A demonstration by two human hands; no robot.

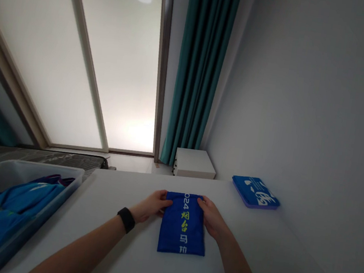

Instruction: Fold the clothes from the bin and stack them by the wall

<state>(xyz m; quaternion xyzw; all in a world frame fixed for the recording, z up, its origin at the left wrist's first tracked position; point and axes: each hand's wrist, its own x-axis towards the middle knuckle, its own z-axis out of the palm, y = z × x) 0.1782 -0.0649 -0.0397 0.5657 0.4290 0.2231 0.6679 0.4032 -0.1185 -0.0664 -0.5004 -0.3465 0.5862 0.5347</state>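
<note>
A blue piece of clothing, folded into a neat rectangle with white and yellow lettering, is on the white table in front of me. My left hand grips its far left corner between thumb and fingers; a black band circles that wrist. At the far right corner, my right hand pinches the fabric with the thumb on top. The fingers under the cloth are partly hidden. Farther right, a folded stack of blue fabric with white print lies near the wall, a purple edge showing beneath.
A translucent plastic bin at the left holds loose blue clothes. The white table meets the grey wall on the right. Beyond its far edge stand a small white cabinet, a teal curtain and frosted sliding doors.
</note>
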